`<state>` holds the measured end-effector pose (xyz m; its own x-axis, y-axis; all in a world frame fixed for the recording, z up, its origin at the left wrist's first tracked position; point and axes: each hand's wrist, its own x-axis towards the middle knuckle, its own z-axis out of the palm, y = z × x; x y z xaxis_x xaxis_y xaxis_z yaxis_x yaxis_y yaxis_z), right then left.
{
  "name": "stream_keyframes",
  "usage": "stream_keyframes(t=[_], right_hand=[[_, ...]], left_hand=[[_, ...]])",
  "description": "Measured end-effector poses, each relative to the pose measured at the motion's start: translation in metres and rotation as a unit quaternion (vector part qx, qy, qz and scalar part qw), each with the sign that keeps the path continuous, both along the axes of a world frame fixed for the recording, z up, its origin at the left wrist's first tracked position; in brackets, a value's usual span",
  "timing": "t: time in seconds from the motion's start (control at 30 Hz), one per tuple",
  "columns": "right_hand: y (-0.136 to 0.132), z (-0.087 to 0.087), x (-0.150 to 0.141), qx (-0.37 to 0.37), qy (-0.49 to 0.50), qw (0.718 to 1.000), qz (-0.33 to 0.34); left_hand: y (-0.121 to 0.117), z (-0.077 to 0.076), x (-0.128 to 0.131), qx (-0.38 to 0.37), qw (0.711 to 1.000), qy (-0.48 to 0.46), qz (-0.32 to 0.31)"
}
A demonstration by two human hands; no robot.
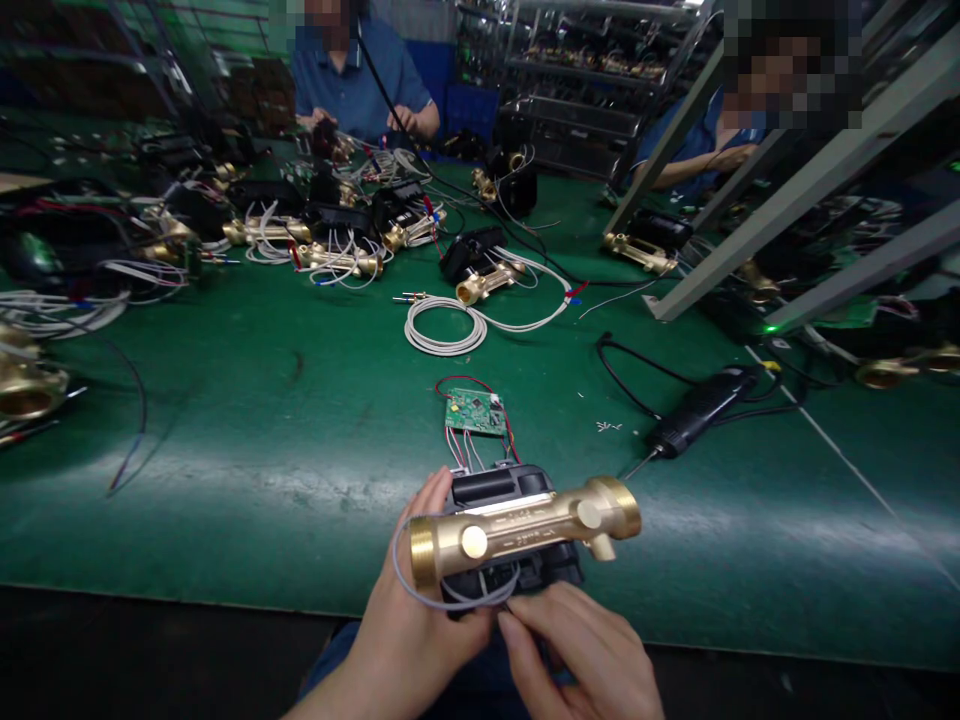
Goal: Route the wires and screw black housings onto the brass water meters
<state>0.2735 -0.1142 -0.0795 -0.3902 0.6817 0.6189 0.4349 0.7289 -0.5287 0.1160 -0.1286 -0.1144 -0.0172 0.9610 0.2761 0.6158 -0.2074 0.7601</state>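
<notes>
A brass pipe body [525, 530] with threaded ends lies across a black plastic housing [495, 487] at the table's front edge. My left hand [420, 610] is closed round the left side of this housing, fingers reaching up behind the brass. A grey cable [457, 604] loops past the left threaded end to the front of the housing. There my right hand [577, 640] pinches at the cable's end; its fingertips hide exactly what they grip. Thin wires run from the housing's far side to a green circuit board [477, 412] lying flat on the table.
A black electric screwdriver [701, 410] lies at right, near several small screws [609, 427]. Another brass assembly [487, 280] with a coiled white cable [445, 328] sits farther back. Grey metal struts [787, 200] slant across the right. Two co-workers [367, 90] sit opposite.
</notes>
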Motion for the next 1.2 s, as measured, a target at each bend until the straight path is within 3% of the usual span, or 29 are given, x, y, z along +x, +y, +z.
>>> stream_keyframes(t=[0.47, 0.6, 0.8, 1.0, 1.2], right_hand=[[-0.011, -0.011, 0.011, -0.014, -0.170, 0.985, -0.020], [-0.008, 0.000, 0.018, -0.006, -0.214, 0.977, -0.013], [0.004, 0.025, 0.011, 0.091, -0.174, 0.981, -0.005], [0.002, 0.012, -0.019, 0.049, -0.142, 0.987, 0.048], [-0.009, 0.003, 0.006, 0.034, -0.124, 0.992, 0.019]], left_hand=[[-0.002, 0.005, -0.003, -0.048, 0.998, -0.023, -0.023], [0.000, 0.004, 0.001, -0.043, 0.999, -0.019, 0.012], [-0.001, 0.000, 0.004, -0.056, 0.997, -0.047, 0.012], [-0.003, -0.010, 0.001, -0.027, 1.000, -0.013, 0.006], [-0.004, -0.003, 0.000, -0.044, 0.999, 0.009, 0.000]])
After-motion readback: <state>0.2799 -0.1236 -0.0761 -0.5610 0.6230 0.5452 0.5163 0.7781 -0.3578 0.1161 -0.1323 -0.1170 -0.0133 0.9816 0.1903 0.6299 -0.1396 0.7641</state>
